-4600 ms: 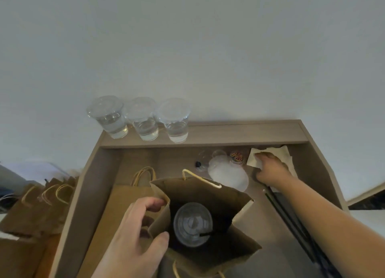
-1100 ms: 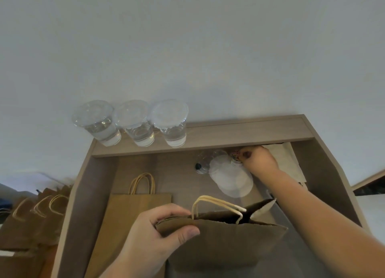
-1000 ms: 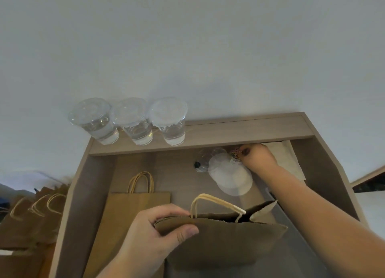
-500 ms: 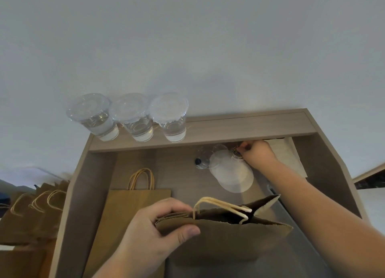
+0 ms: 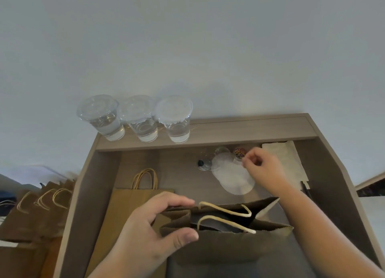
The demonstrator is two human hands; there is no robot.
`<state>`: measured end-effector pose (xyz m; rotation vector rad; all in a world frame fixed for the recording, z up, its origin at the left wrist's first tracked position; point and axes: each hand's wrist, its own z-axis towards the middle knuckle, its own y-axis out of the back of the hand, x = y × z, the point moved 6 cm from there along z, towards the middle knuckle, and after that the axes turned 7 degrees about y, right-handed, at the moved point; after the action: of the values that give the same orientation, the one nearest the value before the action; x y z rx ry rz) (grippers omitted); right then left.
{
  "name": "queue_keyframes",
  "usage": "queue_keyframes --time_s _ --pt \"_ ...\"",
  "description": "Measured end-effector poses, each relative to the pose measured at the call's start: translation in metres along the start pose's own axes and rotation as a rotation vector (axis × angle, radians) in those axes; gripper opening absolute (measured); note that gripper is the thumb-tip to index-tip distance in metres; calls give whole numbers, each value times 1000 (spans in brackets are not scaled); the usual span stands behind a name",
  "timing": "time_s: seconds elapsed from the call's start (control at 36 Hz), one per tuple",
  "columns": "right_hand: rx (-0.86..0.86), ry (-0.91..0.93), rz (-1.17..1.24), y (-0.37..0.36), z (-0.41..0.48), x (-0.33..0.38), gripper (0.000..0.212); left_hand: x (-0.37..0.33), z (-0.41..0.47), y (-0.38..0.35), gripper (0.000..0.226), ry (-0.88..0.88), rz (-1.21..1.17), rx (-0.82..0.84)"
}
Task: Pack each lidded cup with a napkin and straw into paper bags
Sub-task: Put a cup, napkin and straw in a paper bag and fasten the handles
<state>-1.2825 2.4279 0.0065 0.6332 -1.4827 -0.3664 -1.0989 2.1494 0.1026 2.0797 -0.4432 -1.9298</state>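
1. The bag (image 5: 229, 244), brown paper, is stood upright in a wooden recess (image 5: 98, 184). Its mouth is pressed nearly shut, and both cord handles (image 5: 225, 215) are laid across the opening. What is inside cannot be made out.
2. The left hand (image 5: 150, 232) is clamped on the bag's left end, with the thumb on the near wall and the fingers curled over the far wall.
3. The right hand (image 5: 264, 169) is held beyond the bag, toward its right. Its fingers are curled, and thumb and forefinger tips are brought together. Whether anything is pinched cannot be told.
4. A small jar (image 5: 239, 152) of coloured bands is seen just beside those fingertips.
5. Clear lids (image 5: 233, 179) are stacked beyond the bag, partly under the right hand. A small bottle (image 5: 203, 164) with a black cap is set at their left.
6. The napkins (image 5: 285, 158) are laid beyond the bag to its right, behind the right hand. Black straws (image 5: 305, 187) are glimpsed right of the bag, mostly hidden by the forearm.
7. Three lidded cups (image 5: 139, 121), part-filled with clear liquid, are lined up on a ledge (image 5: 250, 129), beyond the bag and to its left.
8. A flat bag (image 5: 133, 202) is laid just left of the bag, partly under the left hand.
9. More bags (image 5: 41, 204) are ranged well left of the bag, outside the recess.
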Motion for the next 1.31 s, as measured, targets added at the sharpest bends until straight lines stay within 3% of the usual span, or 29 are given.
queue_keyframes --time_s 0.11,0.25,0.33,0.5,0.72,0.83,0.97,1.17,1.31 --pt "140 -25 268 7 -50 43 6 -15 -1 4 51 -34 -39 -29" --pt "275 69 495 28 -79 103 10 -34 23 0 15 -12 175 -53" --pt "293 108 506 39 -87 124 10 -47 33 -12 19 -13 258 45" --pt "269 192 525 41 -104 142 14 -64 40 -31 16 -50 88 145" --pt "195 205 481 33 -117 144 20 -66 30 -30 18 -124 92 61" --pt "158 240 387 33 -119 144 4 -65 27 -30 14 -134 144 55" --pt "169 271 325 32 -122 146 9 -67 22 -29 16 -109 208 60" --pt "95 307 117 44 -124 134 17 -67 -3 13 56 73 490 249" --pt "125 304 -22 43 -124 134 16 -73 -24 0 82 -25 722 318"
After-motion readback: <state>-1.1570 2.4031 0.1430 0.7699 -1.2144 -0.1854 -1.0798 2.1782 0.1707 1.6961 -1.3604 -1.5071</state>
